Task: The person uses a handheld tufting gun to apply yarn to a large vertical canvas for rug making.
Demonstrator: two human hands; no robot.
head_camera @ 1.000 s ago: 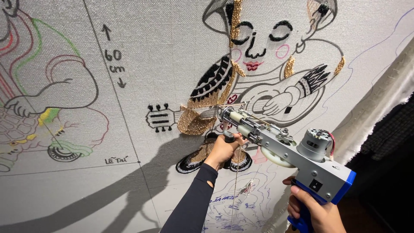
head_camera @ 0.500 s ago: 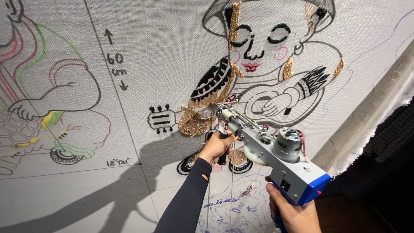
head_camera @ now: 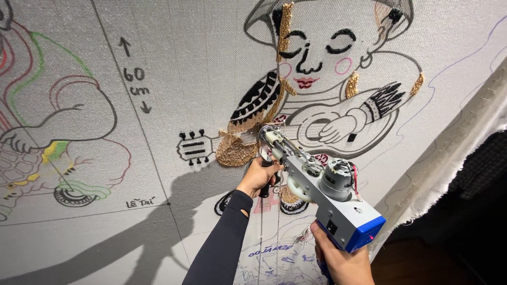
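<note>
Hands (head_camera: 260, 177) (head_camera: 343, 261) clamped both grips of a grey-and-blue tufting gun (head_camera: 322, 192), needle pressed against stretched grey backing cloth (head_camera: 211, 63) beside gold yarn tufting (head_camera: 232, 150); steady forward pressure seemed needed.

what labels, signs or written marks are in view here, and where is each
Size marking: upper left of the cloth, black handwriting between an up arrow and a down arrow.
Small note: lower left, black handwriting beside a ruled line.
Blue scribble: bottom centre, between the left hand and right hand.
Switch: small, black, on the tufting gun's grey-and-blue body.
</note>
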